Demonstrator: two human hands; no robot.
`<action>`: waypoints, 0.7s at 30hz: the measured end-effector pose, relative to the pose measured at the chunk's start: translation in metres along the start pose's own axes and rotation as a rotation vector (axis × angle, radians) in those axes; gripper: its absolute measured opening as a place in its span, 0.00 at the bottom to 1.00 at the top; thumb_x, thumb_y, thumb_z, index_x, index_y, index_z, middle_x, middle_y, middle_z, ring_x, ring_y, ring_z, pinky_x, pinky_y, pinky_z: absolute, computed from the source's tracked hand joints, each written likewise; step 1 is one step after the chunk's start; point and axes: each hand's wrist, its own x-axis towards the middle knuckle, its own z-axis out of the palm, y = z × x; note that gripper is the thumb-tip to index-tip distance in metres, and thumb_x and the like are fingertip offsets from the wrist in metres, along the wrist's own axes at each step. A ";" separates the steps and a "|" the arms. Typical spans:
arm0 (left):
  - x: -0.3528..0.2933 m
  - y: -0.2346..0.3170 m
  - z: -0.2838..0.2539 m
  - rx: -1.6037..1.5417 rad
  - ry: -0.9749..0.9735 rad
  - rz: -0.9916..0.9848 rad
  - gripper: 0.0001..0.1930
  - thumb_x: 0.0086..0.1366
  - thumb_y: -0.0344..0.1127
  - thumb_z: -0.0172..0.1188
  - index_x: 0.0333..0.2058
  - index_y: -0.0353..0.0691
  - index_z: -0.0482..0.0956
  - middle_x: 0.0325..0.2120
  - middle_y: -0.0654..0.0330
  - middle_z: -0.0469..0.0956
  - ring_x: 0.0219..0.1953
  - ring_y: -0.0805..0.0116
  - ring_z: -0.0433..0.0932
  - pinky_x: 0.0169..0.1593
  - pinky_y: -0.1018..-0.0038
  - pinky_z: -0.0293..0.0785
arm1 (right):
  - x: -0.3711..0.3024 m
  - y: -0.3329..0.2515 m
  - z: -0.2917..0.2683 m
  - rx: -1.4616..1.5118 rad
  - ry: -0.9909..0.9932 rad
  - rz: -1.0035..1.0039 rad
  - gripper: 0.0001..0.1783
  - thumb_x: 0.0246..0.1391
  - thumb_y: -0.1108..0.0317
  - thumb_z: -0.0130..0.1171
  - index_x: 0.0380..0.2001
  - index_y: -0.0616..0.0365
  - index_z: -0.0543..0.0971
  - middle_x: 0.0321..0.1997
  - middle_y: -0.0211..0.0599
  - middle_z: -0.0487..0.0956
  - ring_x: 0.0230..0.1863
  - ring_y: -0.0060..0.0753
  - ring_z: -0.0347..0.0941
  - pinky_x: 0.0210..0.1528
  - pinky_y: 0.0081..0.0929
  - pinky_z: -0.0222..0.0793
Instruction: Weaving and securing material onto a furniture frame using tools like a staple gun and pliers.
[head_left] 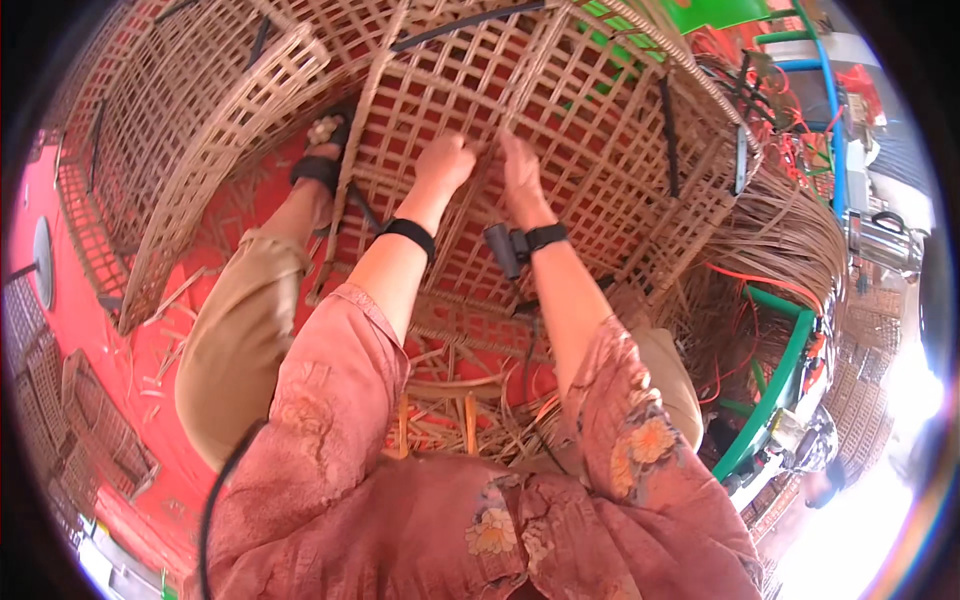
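A large woven rattan lattice panel [610, 190] with square openings stands in front of me, crossed by a raised middle rib. My left hand [445, 172] is curled against the lattice just left of that rib, its fingers closed; whatever lies in them is too small to make out. Close to the rib's right side, my right hand [521, 175] is seen edge-on, its fingers stretched out and touching or nearly touching the weave. A black band [408, 238] circles the left wrist. On the right wrist sits another band with a small dark device [505, 250].
More woven rattan pieces [215, 150] stand at the left. To the right lie a thick bundle of brown strands [785, 235] and a green metal frame [770, 390]. Cut strips [450, 420] litter the red floor [165, 350]. My sandalled left foot [320, 165] is beside the panel.
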 end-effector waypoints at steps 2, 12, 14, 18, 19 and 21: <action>-0.015 0.027 -0.011 0.041 -0.062 0.009 0.16 0.64 0.42 0.49 0.33 0.35 0.80 0.33 0.46 0.79 0.38 0.45 0.77 0.40 0.56 0.72 | -0.004 -0.012 0.008 -0.121 0.132 0.015 0.29 0.54 0.41 0.53 0.41 0.59 0.73 0.41 0.39 0.72 0.41 0.36 0.67 0.43 0.39 0.65; -0.173 0.002 0.028 -0.292 -0.886 -0.319 0.22 0.63 0.45 0.56 0.47 0.31 0.73 0.46 0.45 0.76 0.48 0.56 0.76 0.45 0.61 0.74 | 0.019 -0.003 -0.024 -0.487 -0.103 -0.112 0.32 0.54 0.66 0.61 0.58 0.71 0.65 0.43 0.47 0.79 0.36 0.32 0.78 0.33 0.28 0.74; -0.164 -0.012 0.024 -0.602 -0.802 -0.335 0.26 0.63 0.47 0.57 0.51 0.32 0.71 0.50 0.47 0.73 0.53 0.59 0.72 0.50 0.63 0.71 | 0.022 0.010 -0.032 -0.305 -0.101 -0.071 0.28 0.59 0.63 0.57 0.58 0.68 0.65 0.46 0.42 0.78 0.40 0.32 0.76 0.39 0.29 0.75; -0.093 -0.032 0.014 -0.709 -0.317 -0.314 0.25 0.63 0.41 0.57 0.55 0.34 0.70 0.52 0.50 0.73 0.53 0.61 0.71 0.55 0.67 0.67 | 0.012 0.022 -0.028 -0.029 -0.146 0.058 0.15 0.64 0.60 0.49 0.48 0.56 0.73 0.44 0.32 0.79 0.40 0.29 0.74 0.48 0.29 0.70; -0.067 -0.027 0.011 -0.505 -0.171 -0.232 0.23 0.62 0.39 0.57 0.54 0.35 0.71 0.51 0.51 0.74 0.52 0.62 0.72 0.54 0.68 0.67 | 0.010 0.028 -0.028 0.069 -0.123 0.079 0.14 0.63 0.60 0.50 0.47 0.55 0.74 0.41 0.30 0.79 0.38 0.27 0.74 0.44 0.27 0.69; -0.020 -0.041 0.024 -0.494 0.027 -0.050 0.19 0.62 0.35 0.55 0.51 0.36 0.75 0.47 0.53 0.77 0.49 0.63 0.74 0.52 0.71 0.68 | 0.011 0.038 -0.018 0.263 -0.093 0.116 0.12 0.62 0.62 0.52 0.45 0.54 0.75 0.35 0.27 0.80 0.34 0.23 0.73 0.36 0.24 0.69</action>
